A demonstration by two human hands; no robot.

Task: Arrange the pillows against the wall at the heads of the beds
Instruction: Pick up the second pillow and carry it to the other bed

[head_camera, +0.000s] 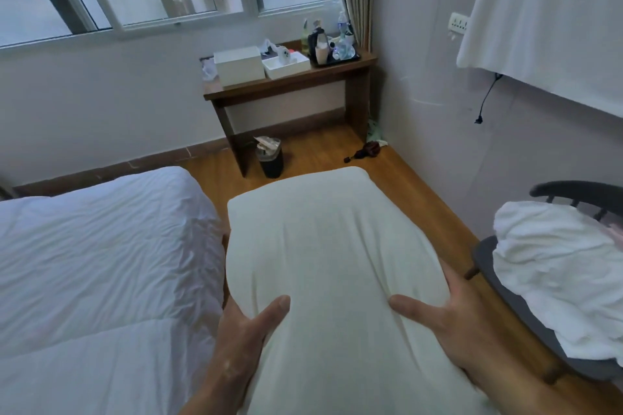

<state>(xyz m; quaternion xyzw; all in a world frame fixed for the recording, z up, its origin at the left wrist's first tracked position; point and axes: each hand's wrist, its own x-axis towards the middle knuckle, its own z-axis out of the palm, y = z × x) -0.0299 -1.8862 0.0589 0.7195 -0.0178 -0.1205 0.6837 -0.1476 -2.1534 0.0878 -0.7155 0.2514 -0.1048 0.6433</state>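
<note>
A plump white pillow (332, 253) is held out in front of me above the wooden floor, long side pointing away. My left hand (244, 337) grips its near left edge with the thumb pressed on top. My right hand (451, 317) grips its near right edge, thumb on top and fingers wrapped around the side. A bed (94, 263) with a rumpled white duvet lies to the left of the pillow. No head of a bed is in view.
A dark chair (526, 310) heaped with white linen (559, 276) stands at the right. Ahead, a wooden desk (290, 82) with boxes and bottles sits under the window, a small bin (269, 158) beneath it. A folded umbrella (365, 150) lies on the floor. White fabric (546, 10) hangs top right.
</note>
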